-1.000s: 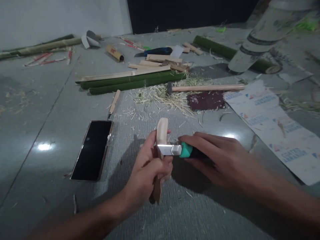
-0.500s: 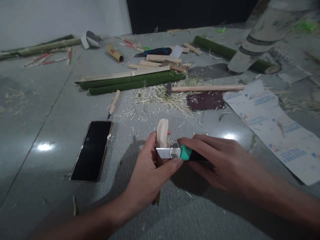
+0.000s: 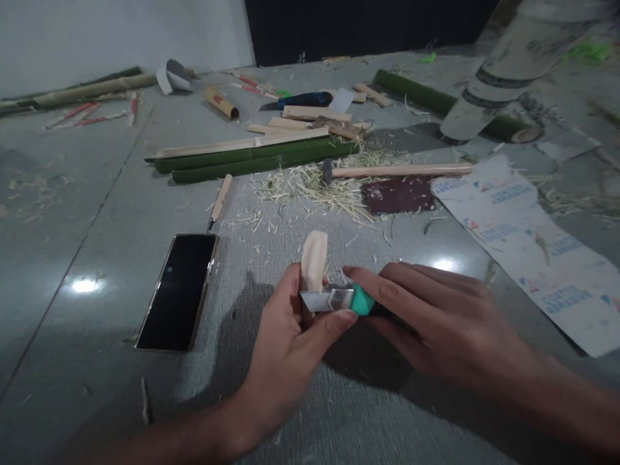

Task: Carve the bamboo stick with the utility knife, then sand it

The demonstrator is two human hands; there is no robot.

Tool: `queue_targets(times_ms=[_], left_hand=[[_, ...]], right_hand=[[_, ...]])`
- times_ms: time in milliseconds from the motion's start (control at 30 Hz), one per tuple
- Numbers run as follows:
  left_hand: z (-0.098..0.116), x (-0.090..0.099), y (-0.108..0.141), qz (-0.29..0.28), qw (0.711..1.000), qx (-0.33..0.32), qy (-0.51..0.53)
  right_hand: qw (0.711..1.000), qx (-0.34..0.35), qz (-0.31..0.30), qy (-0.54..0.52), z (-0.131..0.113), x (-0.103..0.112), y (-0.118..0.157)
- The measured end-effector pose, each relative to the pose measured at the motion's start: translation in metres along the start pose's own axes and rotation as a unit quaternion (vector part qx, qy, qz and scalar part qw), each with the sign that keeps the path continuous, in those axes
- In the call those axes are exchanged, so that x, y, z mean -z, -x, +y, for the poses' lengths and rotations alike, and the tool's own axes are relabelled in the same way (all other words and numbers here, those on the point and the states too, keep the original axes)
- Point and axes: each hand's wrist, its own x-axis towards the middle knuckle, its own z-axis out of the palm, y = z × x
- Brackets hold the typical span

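My left hand (image 3: 290,349) is closed around a pale bamboo strip (image 3: 314,255), whose rounded end sticks up past the fingers; its lower part is hidden in the palm. My right hand (image 3: 431,310) grips a utility knife (image 3: 361,300) with a green-and-black body. The knife's wide blade lies crosswise over the strip, seemingly against its near face. My left thumb presses near the green collar of the knife.
A phone (image 3: 179,294) lies on the floor at left, below a wooden-handled carving tool (image 3: 221,201). Beyond are green bamboo lengths (image 3: 261,158), shavings (image 3: 310,187), a hammer (image 3: 397,170) and a dark red block (image 3: 400,196). Printed paper (image 3: 533,248) lies at right.
Both hands have shifted slightly, and the knife has come a little lower along the bamboo strip. The strip tilts a bit more. Each hand keeps its hold.
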Motion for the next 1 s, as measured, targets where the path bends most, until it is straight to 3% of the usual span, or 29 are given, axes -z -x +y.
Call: queue_targets(times_ms=[300,533,700,1000], left_hand=[[-0.001,-0.002,0.006,-0.017,0.994,0.051,0.092],[-0.004,-0.001,0.005,-0.057,0.990,0.046,0.122],[-0.007,-0.003,0.007,-0.043,0.984,0.048,0.165],[-0.009,-0.010,0.013,-0.036,0.987,0.080,0.135]], right_hand=[[1.000,0.003,0.012,0.003,-0.005,-0.001,0.002],[1.000,-0.005,0.011,-0.009,-0.006,0.000,-0.001],[1.000,-0.002,0.014,-0.004,-0.008,-0.001,0.001],[0.999,-0.033,0.030,0.018,-0.008,0.005,0.000]])
